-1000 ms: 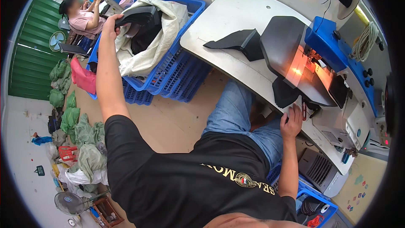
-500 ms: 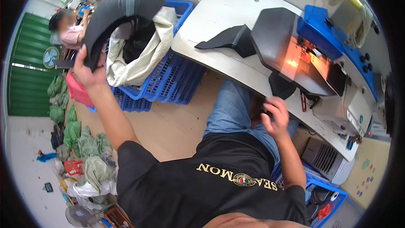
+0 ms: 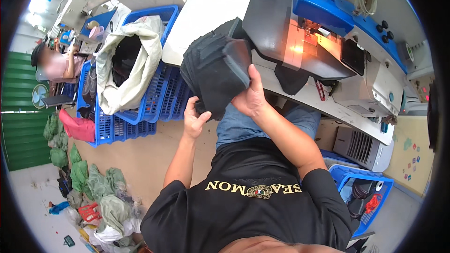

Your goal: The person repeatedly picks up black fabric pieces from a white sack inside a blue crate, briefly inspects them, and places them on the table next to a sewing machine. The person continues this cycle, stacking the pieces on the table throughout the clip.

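Beside the white worktable (image 3: 211, 14), both raised hands keep their grip clamped on black fabric pieces (image 3: 215, 72).

left hand (image 3: 194, 121) raised, grip closed, right hand (image 3: 251, 98) clasping

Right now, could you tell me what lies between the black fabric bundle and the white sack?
In the head view, the blue crate's latticed wall stands between the black fabric bundle and the white sack.

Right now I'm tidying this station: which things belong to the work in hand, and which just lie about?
In hand:
black fabric bundle, held by left hand and right hand
sewing machine

Lying about:
white sack
blue crates
green bags
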### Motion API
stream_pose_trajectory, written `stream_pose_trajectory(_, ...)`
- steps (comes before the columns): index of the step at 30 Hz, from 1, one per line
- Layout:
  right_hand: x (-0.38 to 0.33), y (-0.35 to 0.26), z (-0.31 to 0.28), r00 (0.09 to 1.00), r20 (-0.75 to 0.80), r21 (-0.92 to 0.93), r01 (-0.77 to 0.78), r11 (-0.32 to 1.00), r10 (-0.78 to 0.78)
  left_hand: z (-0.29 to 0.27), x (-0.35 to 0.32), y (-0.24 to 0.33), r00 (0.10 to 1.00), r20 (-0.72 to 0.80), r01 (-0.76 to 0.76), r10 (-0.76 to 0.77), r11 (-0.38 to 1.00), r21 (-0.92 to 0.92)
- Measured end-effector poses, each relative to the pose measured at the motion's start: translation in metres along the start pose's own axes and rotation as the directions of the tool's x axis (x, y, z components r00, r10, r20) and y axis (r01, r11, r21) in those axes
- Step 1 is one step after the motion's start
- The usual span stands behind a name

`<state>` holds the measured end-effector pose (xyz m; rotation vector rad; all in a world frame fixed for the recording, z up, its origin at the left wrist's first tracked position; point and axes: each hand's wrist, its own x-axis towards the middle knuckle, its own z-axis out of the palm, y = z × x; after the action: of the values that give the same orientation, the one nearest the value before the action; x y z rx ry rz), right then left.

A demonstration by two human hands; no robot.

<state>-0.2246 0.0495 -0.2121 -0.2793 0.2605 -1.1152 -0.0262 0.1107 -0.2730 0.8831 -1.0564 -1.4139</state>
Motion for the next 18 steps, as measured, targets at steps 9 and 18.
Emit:
stream_pose_trajectory(9,-0.011,0.001,-0.016,0.988,0.116,-0.172,-0.082,0.982,0.103,0.032,0.029,0.047,0.978,-0.12,-0.191,0.173,0.967,-0.166)
stream_pose_trajectory(18,-0.006,-0.034,-0.029,0.901,0.255,-0.459,-0.206,0.864,0.35,0.008,0.025,0.07,0.997,0.012,0.072,-0.075,0.883,-0.463)
